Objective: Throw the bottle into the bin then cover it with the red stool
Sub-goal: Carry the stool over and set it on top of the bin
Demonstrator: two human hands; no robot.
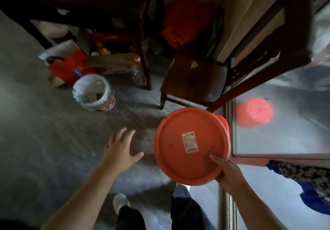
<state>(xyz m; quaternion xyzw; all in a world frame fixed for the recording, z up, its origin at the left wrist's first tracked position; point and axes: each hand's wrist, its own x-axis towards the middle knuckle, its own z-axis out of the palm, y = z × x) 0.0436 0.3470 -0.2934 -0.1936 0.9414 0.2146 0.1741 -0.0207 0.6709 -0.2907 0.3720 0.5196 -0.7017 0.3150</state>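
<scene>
My right hand (230, 174) grips the near rim of the round red stool (180, 140), thumb on its top face, holding it off the floor at the lower right. A paper label sits on the stool's top. My left hand (119, 149) hovers open beside the stool, fingers spread, holding nothing. The bin (105, 102), a white bucket lined with a plastic bag, stands on the floor to the upper left, well apart from the stool. Crumpled rubbish shows inside it; I cannot make out the bottle there.
A dark wooden chair (192, 79) stands just beyond the stool. A dark table (142, 33) with clutter, a red bag (66, 67) and plastic bottles (137, 69) stand behind the bin. A glass door (278, 131) at the right reflects the stool. My feet (121, 203) are below.
</scene>
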